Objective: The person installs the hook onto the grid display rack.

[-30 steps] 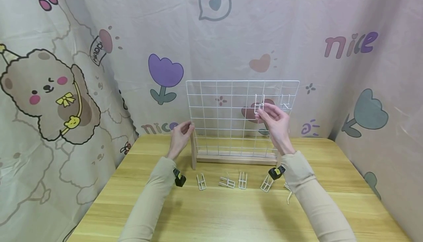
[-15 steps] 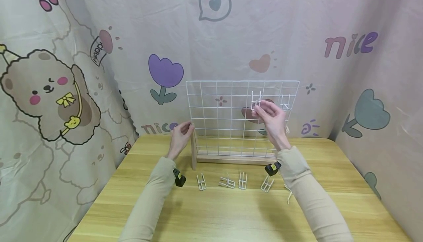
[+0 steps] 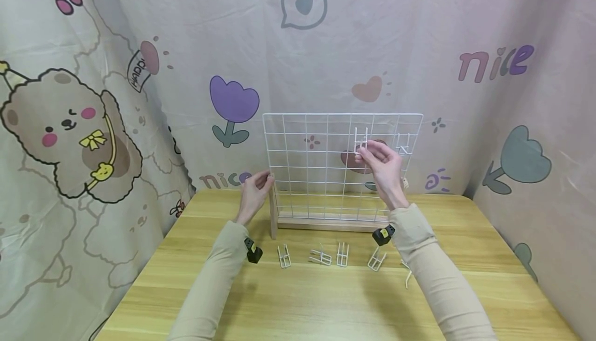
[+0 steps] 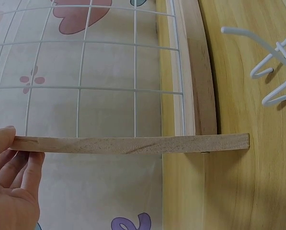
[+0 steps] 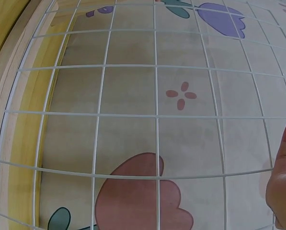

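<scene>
My left hand (image 3: 253, 194) pinches the top of the wooden side post (image 3: 273, 214) of a stand; in the left wrist view its thumb and fingers lie on either side of that post (image 4: 133, 145). The stand holds a white wire grid panel (image 3: 316, 114) upright. With fingertips and thumb, my right hand (image 3: 386, 169) holds a white wire hook (image 3: 356, 136) at the grid's upper right; whether the hook has caught on a wire cannot be made out. The right wrist view shows only part of this hand (image 5: 282, 177) at its right edge. Another white hook (image 3: 403, 147) hangs farther right.
Several white wire hooks lie on the wooden table (image 3: 307, 305) before the stand, among them a left one (image 3: 284, 256), a middle one (image 3: 342, 254) and one partly behind the right forearm (image 3: 407, 279). A wooden base bar (image 3: 332, 224) runs under the grid. Patterned curtains (image 3: 298, 61) surround the table.
Over the first half second my right hand moved slightly left and the hook rose a little against the grid; since then it has stayed nearly still. The left hand keeps its place on the post.
</scene>
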Motion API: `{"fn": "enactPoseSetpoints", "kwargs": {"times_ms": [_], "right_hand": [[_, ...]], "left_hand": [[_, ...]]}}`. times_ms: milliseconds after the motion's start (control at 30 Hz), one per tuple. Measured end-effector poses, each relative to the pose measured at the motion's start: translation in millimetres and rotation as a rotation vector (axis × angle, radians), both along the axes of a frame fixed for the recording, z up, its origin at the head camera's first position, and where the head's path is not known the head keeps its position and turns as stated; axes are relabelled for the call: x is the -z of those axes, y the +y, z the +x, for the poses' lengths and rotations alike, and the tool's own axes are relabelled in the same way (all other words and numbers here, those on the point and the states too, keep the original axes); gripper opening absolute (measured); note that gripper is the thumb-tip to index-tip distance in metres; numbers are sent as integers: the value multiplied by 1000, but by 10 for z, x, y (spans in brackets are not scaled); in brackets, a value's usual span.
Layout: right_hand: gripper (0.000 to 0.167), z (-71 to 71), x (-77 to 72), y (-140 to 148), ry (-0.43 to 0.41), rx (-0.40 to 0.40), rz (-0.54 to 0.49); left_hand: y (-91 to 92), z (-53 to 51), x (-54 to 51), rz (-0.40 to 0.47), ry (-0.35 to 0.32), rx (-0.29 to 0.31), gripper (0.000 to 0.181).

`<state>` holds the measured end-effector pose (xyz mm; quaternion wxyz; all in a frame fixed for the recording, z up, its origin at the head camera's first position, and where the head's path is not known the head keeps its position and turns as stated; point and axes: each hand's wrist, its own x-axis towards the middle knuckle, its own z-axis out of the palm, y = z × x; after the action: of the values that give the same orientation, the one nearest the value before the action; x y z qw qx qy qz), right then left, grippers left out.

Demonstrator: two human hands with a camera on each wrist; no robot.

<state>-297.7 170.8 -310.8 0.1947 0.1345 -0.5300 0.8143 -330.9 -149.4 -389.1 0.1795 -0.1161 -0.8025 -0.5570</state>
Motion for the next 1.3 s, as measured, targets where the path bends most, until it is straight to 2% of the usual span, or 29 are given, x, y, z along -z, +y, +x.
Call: {"fn": "enactPoseSetpoints", "kwargs": {"times_ms": [200, 367, 433, 500, 567, 733, 800, 900, 1067, 1300], "right_hand": [[30, -11, 6, 6, -3, -9, -17], [19, -6, 29, 19, -16, -16, -10], [20, -6, 39, 24, -20, -17, -4], [22, -9, 49, 27, -20, -18, -1], [23, -14, 56, 28, -19, -22, -4], [23, -25, 70, 24, -13, -18, -11], [22, -29, 75, 25, -13, -14, -12], [18, -32, 81, 22, -16, -6, -13], [29, -40, 99, 20, -27, 8, 1], [20, -55, 125, 16, -17, 4, -11]], "left_hand": [[15, 27, -24, 16, -8, 4, 37], [64, 190, -187, 16, -30, 17, 37], [79, 254, -256, 6, -40, 19, 37], [81, 279, -283, -4, -44, 16, 37], [73, 236, -236, 2, -43, 15, 37], [30, 52, -48, 28, -28, 12, 37], [19, 20, -16, 31, -22, 11, 37], [11, 0, 4, 31, -12, 10, 36], [9, 6, -1, 32, 0, 12, 35], [9, 4, 4, 48, -13, 14, 36]]}}
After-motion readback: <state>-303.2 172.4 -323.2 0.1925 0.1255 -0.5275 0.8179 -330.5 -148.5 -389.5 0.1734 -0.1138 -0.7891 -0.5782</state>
